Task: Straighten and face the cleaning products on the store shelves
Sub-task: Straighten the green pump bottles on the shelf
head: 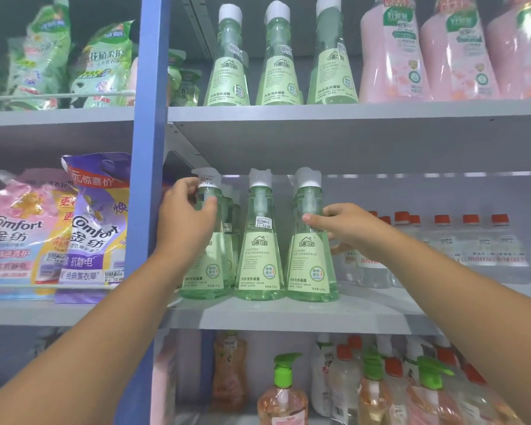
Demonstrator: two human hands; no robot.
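The left hand (186, 219) had its grip closed around the neck of the left green bottle (204, 240), fingers curled over the shoulder just below the white pump cap, the thumb on the near side. The right hand (345, 228) grasped the right green bottle (311, 240) at the same height, thumb tip pressed to the front of the neck and the fingers wrapped round the far side. Between the two stood the middle green bottle (259, 240), untouched, its pale label and price sticker facing forward. All three stood upright in a row at the front edge of the middle shelf (288, 314), close beside one another, with more of the same bottles behind the left one.

To the right on that shelf, set further back, stood clear bottles with red caps (469, 243). The shelf above carried three more green bottles (278, 56) and pink bottles (423, 50). Below were orange pump bottles with green tops (284, 394). Left of the blue upright (146, 179), Comfort refill pouches (59, 234) leaned behind a wire rail, and green pouches (74, 62) sat on the shelf above them.
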